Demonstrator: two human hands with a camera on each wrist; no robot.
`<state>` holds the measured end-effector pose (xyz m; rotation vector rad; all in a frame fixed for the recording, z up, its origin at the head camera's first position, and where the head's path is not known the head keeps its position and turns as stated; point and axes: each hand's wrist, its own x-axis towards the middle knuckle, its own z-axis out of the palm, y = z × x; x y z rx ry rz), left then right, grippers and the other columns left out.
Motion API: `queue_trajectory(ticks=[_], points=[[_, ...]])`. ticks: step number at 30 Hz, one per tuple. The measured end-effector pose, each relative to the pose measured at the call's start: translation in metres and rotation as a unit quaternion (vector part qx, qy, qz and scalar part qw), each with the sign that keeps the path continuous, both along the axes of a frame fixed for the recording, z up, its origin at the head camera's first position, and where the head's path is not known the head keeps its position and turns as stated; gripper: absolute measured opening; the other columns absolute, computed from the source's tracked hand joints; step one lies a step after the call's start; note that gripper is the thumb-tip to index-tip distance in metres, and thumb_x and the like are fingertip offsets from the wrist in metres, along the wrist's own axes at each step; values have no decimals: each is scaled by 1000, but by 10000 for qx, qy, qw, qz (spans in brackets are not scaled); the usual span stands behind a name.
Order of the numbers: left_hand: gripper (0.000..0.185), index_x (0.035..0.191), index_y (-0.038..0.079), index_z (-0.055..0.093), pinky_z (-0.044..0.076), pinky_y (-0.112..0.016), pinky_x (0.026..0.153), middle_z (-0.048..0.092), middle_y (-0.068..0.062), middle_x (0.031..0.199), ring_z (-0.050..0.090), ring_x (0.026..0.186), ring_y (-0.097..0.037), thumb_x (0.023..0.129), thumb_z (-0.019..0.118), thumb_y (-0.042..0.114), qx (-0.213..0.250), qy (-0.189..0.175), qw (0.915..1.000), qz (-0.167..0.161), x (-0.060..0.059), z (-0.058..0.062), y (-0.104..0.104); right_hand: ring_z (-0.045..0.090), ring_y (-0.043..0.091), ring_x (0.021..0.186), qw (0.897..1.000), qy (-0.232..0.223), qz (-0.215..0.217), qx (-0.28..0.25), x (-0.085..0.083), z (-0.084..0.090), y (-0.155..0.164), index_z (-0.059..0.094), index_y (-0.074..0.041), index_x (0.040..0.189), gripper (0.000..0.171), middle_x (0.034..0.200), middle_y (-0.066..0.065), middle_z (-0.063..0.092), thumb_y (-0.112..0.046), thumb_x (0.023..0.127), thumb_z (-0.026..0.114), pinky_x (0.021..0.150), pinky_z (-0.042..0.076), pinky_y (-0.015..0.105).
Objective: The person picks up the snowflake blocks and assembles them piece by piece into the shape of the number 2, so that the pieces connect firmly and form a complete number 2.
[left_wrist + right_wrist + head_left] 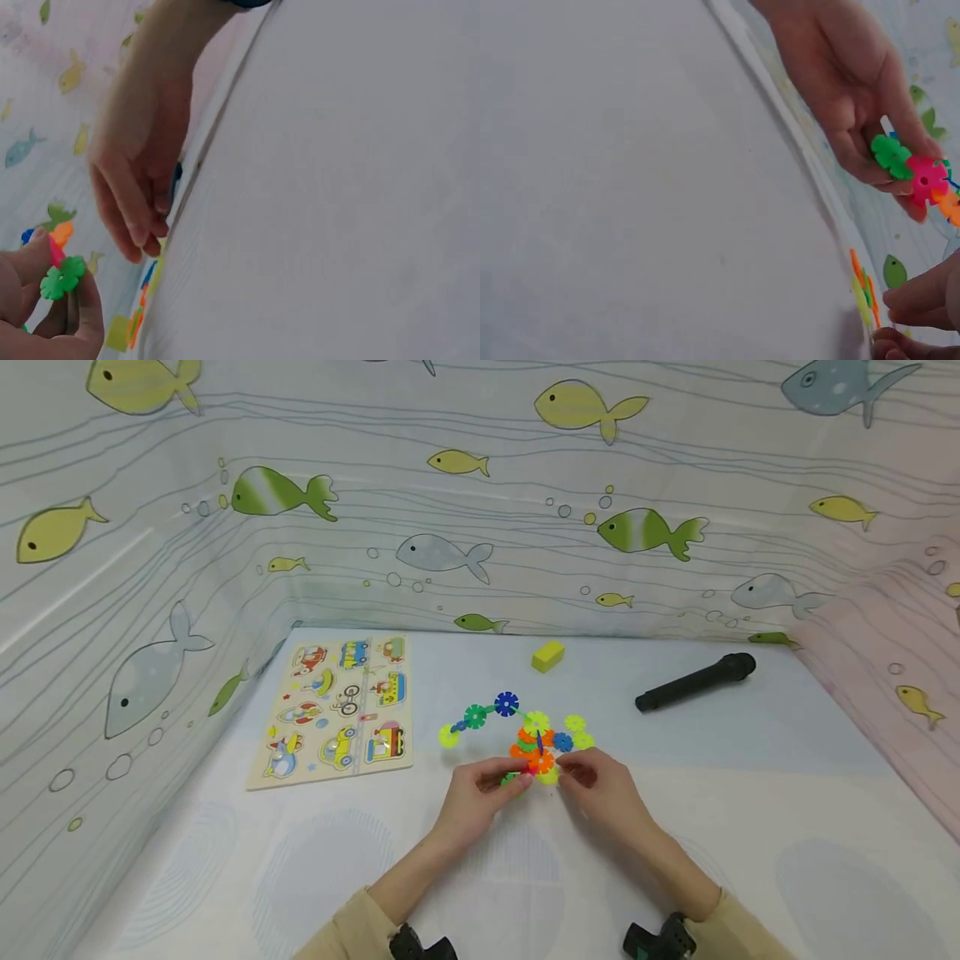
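Note:
Near the middle of the table, my left hand [480,789] grips a linked cluster of plastic snowflake discs between thumb and fingers. In the right wrist view, a pink disc [924,180] and a green disc [892,156] show at that grip. Orange discs [542,762] stand just beyond the left fingertips. Bent fingers of my right hand [603,789] are close to the cluster's right side, beside a yellow disc [550,776]; no piece shows clearly in them. A chain with a dark blue disc [506,703] and a green disc [476,717] extends to the back left.
At the left lies a wooden picture puzzle board [300,768] with vehicle pieces. A yellow block [548,656] sits at the back, and a black microphone [693,683] lies at the back right. Fish-printed sheeting [525,527] rises around the table.

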<state>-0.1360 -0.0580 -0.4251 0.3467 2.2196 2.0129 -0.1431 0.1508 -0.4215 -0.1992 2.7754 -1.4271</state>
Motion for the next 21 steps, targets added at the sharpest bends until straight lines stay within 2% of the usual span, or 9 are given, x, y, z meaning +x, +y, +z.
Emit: queue_trajectory(ticks=[3, 8, 13, 17, 21], points=[[29, 118, 6, 73, 55, -24, 93, 71, -11, 119, 66, 116, -25, 93, 72, 19, 92, -81, 9999, 115, 0, 1, -1, 55, 16, 86, 9955, 209, 207, 895, -9, -3, -6, 70, -7, 119, 31, 98, 4, 60, -18, 91, 72, 74, 50, 27], [30, 119, 5, 72, 55, -23, 91, 70, -12, 121, 67, 113, -25, 93, 72, 18, 207, -192, 9995, 115, 0, 1, -2, 48, 17, 77, 9893, 381, 356, 1360, -17, -7, -12, 71, -2, 112, 30, 91, 6, 55, -16, 86, 78, 69, 46, 30], [30, 119, 5, 72, 54, -24, 93, 70, -11, 122, 66, 114, -25, 93, 72, 19, 196, -181, 9995, 148, -1, 0, -3, 49, 17, 75, 9943, 57, 219, 1040, -12, -4, -13, 66, -5, 101, 23, 88, 4, 57, -12, 84, 79, 68, 47, 28], [29, 119, 7, 73, 54, -26, 96, 70, -10, 122, 65, 117, -25, 93, 72, 20, 99, -114, 9997, 205, -1, 0, -3, 53, 14, 73, 9986, -7, 256, 471, 3, -1, -14, 65, -10, 95, 16, 80, -2, 59, -8, 85, 78, 65, 49, 23], [29, 118, 8, 74, 55, -22, 91, 71, -9, 120, 67, 112, -23, 92, 73, 20, 49, -47, 9997, 219, 0, 1, -4, 59, 11, 71, 9993, -59, 353, -109, 18, 2, -18, 69, -12, 90, 11, 77, -4, 64, -10, 85, 78, 67, 53, 21]])
